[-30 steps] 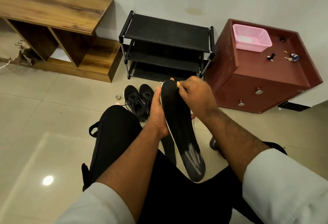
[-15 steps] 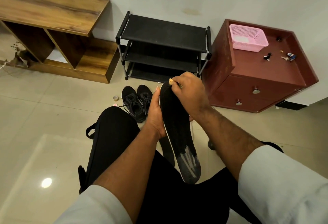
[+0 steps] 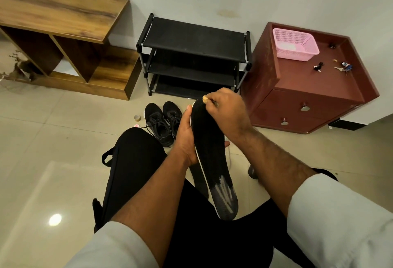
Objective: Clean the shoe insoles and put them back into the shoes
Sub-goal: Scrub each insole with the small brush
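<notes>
A long black insole (image 3: 210, 153) with a grey patterned heel is held up over my lap. My left hand (image 3: 187, 138) grips it along its left edge, fingers wrapped behind. My right hand (image 3: 227, 112) pinches a small tan brush or sponge piece (image 3: 205, 98) and presses it against the insole's toe end. A second black insole (image 3: 200, 180) lies lower, mostly hidden behind the first. Two black lace-up shoes (image 3: 163, 122) stand side by side on the floor just beyond my left knee.
A black three-tier shoe rack (image 3: 193, 55) stands against the wall. A maroon drawer cabinet (image 3: 308, 95) with a pink basket (image 3: 294, 43) and small items is at right. A wooden shelf unit (image 3: 63, 34) is at left. A small round lid (image 3: 137, 117) lies by the shoes.
My right hand has slid the cleaning piece a little further up to the tip of the insole. My left hand keeps the same hold.
</notes>
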A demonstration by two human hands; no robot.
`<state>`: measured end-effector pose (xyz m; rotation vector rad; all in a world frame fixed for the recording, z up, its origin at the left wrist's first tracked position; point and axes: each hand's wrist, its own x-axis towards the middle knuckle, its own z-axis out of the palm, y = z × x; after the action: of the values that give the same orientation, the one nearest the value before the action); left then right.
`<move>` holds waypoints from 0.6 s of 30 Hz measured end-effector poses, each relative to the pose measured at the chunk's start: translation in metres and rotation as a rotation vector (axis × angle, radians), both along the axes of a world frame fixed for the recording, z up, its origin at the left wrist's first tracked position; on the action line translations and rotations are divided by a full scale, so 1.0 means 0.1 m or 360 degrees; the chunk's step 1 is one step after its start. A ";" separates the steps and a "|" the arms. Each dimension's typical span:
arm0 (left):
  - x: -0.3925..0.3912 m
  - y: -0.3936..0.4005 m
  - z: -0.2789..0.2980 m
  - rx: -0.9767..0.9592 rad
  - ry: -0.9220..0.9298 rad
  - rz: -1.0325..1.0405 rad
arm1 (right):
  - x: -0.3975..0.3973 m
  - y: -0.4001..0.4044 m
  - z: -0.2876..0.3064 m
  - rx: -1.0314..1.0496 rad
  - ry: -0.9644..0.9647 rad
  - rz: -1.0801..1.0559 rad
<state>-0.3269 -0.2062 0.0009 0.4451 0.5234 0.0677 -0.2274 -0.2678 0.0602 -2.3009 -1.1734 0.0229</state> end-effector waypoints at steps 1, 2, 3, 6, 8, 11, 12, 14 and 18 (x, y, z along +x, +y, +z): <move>0.00 0.00 0.03 0.0012 0.0004 -0.0002 | -0.04 0.00 0.01 -0.0003 -0.0008 0.0027; -0.01 0.00 0.05 0.0021 0.0010 0.0004 | -0.09 0.00 0.01 -0.0009 -0.0006 0.0076; -0.01 0.01 0.05 0.0026 0.0016 0.0018 | -0.16 -0.01 0.02 -0.0020 -0.0011 0.0147; -0.02 0.05 0.00 0.0028 0.0073 0.0045 | -0.42 -0.08 0.03 -0.0094 -0.0071 0.0314; -0.02 0.07 -0.03 0.0022 0.0064 0.0035 | -0.53 -0.14 0.06 -0.0159 -0.0048 0.0388; -0.03 0.03 -0.02 0.0017 -0.0017 0.0052 | -0.43 -0.17 0.08 -0.0058 -0.0056 0.0353; -0.04 0.01 -0.01 0.0011 -0.0051 0.0051 | -0.34 -0.16 0.06 -0.0051 -0.0112 0.0284; -0.03 -0.01 -0.01 0.0007 -0.0089 0.0045 | -0.15 -0.13 0.03 -0.0087 -0.0117 0.0136; -0.03 -0.01 -0.01 -0.0008 -0.0088 0.0038 | -0.04 -0.15 0.00 -0.0126 -0.0080 0.0065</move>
<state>-0.3302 -0.2076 0.0000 0.4308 0.4745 0.1015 -0.2314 -0.2827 0.0600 -2.3584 -1.2659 0.0274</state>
